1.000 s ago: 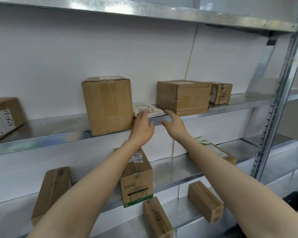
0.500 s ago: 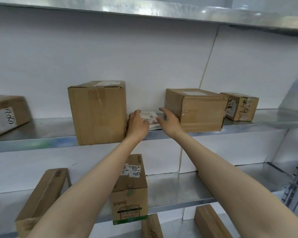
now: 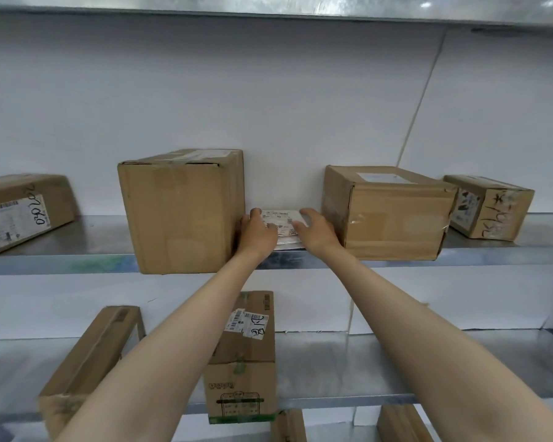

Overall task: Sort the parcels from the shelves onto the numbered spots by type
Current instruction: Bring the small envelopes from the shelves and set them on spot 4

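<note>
Between the tall cardboard box [image 3: 179, 212] and the wide cardboard box [image 3: 393, 218] on the metal shelf [image 3: 77, 260] lies a flat labelled mailer [image 3: 280, 218]. My right hand [image 3: 316, 232] rests on its right side, fingers spread. My left hand [image 3: 257, 232] covers its left edge; I cannot tell whether it pinches.

Well left of the fingers [image 3: 305, 214], a box [image 3: 56, 194] bore a white label [image 3: 13, 223] with "030 202" handwritten on it. To their right, the marker scrawl on a small box [image 3: 495, 215] was unreadable, as was the print on the flat packet [image 3: 281, 217] beneath them.
</note>
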